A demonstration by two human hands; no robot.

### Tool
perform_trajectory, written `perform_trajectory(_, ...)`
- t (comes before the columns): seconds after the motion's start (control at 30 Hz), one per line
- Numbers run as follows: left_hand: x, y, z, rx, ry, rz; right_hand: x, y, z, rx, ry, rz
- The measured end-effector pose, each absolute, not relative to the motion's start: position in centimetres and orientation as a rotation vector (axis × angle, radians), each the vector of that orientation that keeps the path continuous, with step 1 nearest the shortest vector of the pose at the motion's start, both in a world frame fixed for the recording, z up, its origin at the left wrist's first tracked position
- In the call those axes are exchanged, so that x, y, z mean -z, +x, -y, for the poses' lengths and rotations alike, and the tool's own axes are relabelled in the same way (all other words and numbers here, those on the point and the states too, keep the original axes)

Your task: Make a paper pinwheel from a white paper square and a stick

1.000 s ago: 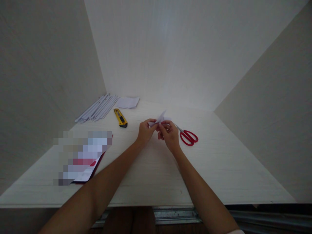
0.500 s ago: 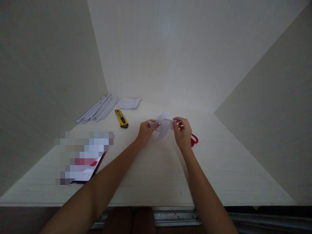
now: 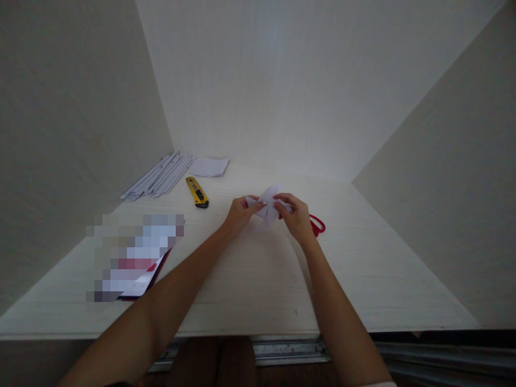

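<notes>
A white paper pinwheel (image 3: 269, 194), with pointed blades, is held just over the tabletop between both hands. My left hand (image 3: 239, 213) pinches its left side, thumb on top near the middle. On the other side my right hand (image 3: 295, 214) is closed on the right blade, thumb and fingertips near the pinwheel's centre. Red-handled scissors (image 3: 319, 222) lie behind my right hand, which hides most of them; only part of the handle shows.
A yellow utility knife (image 3: 197, 192) lies left of my hands. Behind it are several thin white paper sticks (image 3: 161, 177) and a folded white paper stack (image 3: 209, 167). A partly blurred flat device (image 3: 137, 287) lies front left. Pale walls enclose the white table (image 3: 250, 290).
My right hand has moved left along the blade to the pinwheel's centre. The left hand keeps its pinch. The view has shifted slightly.
</notes>
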State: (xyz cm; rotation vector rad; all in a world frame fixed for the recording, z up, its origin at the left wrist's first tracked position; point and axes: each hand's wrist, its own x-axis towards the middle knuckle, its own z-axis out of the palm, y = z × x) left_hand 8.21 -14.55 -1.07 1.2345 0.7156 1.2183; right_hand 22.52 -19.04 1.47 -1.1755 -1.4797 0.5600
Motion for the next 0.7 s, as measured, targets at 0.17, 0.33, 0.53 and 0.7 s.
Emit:
perform_trajectory(0.17, 0.88, 8.24, 14.75, -1.236, 1.290, -0.742, -1.42, 22.36, 19.07, -0.504, -1.204, 1.472)
perform_trajectory(0.33, 0.69, 8.21, 15.05, -1.208, 1.328, -0.753, -1.30, 22.19, 19.05, -0.443, -1.222, 1.445)
perform_trajectory(0.53, 0.46, 7.77, 15.20, -1.146, 1.228, -0.628, -1.38, 22.28, 19.04, -0.416, -1.236, 1.377)
perform_trajectory(0.7, 0.21, 7.53, 15.29, -1.174, 1.246, -0.514, -1.48, 22.17, 19.12, -0.414, -1.226, 1.299)
